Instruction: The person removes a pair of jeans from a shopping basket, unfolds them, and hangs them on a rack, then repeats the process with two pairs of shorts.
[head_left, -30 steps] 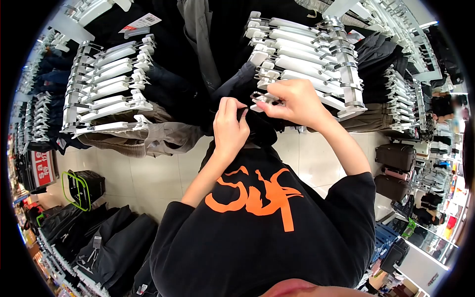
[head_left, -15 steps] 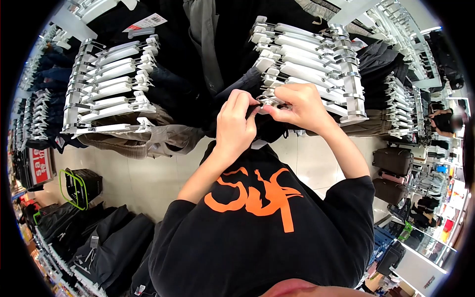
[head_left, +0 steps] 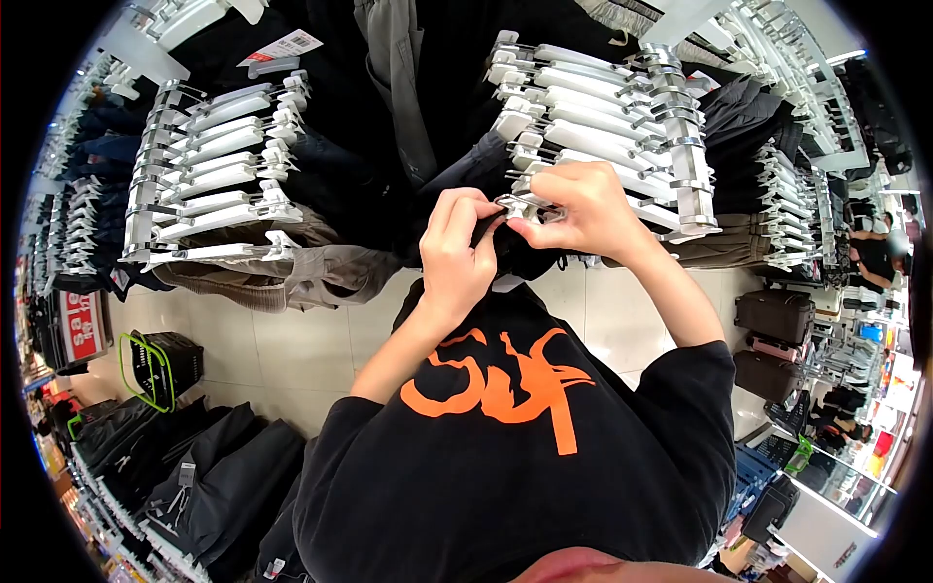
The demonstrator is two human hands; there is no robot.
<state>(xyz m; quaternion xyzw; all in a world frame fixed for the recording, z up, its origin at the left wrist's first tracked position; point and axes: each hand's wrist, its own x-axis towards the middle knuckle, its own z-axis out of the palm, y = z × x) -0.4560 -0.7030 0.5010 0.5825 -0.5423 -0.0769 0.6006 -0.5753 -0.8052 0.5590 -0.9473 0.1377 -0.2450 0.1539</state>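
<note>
My left hand (head_left: 455,255) pinches the edge of a black garment (head_left: 520,257) just below a white clip hanger (head_left: 527,205). My right hand (head_left: 573,209) grips that hanger's metal clip, thumb and fingers squeezed on it. Both hands meet at the front of a row of white hangers (head_left: 603,117) carrying dark trousers on the right rack. Most of the garment is hidden behind my hands.
A second row of white hangers (head_left: 219,165) with dark and beige trousers hangs at the left. A black and green shopping basket (head_left: 160,367) stands on the tiled floor. Folded dark clothes (head_left: 194,476) lie lower left. Suitcases (head_left: 777,316) stand at the right.
My left hand rose from the garment's fold to the hanger clip and now pinches the fabric there. My right hand kept hold of the clip, shifting slightly.
</note>
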